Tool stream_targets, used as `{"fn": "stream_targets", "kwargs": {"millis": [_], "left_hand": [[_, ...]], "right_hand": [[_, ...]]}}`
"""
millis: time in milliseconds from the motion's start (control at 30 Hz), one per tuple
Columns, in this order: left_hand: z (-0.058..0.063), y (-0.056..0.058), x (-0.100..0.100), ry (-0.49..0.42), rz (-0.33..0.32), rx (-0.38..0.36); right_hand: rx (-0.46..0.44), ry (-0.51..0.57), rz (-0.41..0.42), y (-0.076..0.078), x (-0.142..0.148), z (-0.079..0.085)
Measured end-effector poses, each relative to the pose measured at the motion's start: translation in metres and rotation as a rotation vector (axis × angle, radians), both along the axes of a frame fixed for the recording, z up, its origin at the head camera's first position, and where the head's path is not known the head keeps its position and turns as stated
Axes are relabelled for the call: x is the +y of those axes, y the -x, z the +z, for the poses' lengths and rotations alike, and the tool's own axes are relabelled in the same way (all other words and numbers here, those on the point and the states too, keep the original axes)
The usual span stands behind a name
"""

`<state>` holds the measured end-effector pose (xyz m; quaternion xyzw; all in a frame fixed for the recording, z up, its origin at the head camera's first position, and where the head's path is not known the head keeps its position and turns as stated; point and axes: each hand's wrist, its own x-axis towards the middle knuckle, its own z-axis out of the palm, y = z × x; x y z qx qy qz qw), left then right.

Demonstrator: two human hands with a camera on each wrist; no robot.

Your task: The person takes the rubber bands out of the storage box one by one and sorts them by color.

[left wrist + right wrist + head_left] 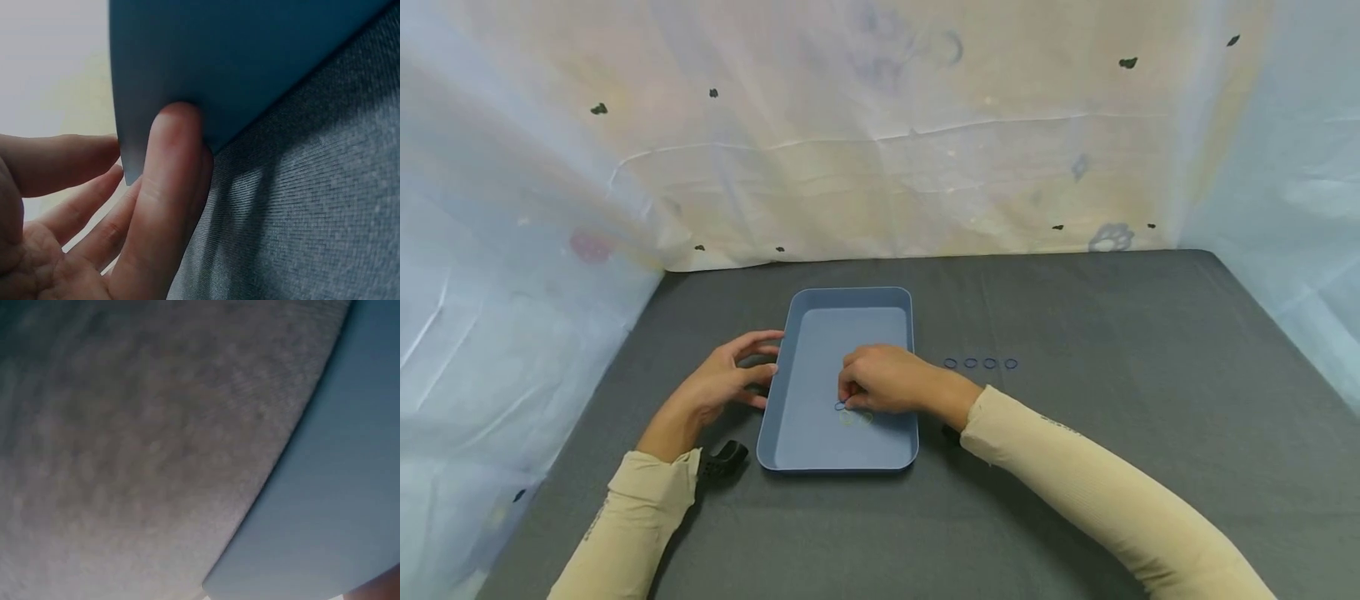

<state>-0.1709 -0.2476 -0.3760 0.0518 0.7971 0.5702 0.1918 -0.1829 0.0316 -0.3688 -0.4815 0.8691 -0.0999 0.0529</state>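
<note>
A shallow blue tray (808, 446) lies on the dark grey cloth. Along its left side my left hand (718, 379) rests with fingers spread, and the fingertips touch the outer wall. The left wrist view shows a finger (172, 162) lying against that wall. Over the tray's middle my right hand (880, 379) has its fingers bent down, pinching a small blue ring (840, 407) close to the tray floor. Two pale yellowish rings (846, 419) lie just below it. Only a sliver of the right hand (381, 587) appears in the right wrist view.
Right of the tray, several small dark blue rings (990, 363) lie in a row on the cloth. A black wrist device (726, 460) is by the left wrist. Patterned sheeting (880, 167) hangs behind the table and at both sides.
</note>
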Motion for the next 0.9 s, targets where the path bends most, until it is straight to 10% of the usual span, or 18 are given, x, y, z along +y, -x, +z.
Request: {"fn": "stream_targets", "kwargs": {"millis": [900], "left_hand": [[0.0040, 0.0011, 0.0052, 0.007, -0.005, 0.004]], "right_hand": [[0.066, 0.019, -0.024, -0.0067, 0.0054, 0.0022]]}}
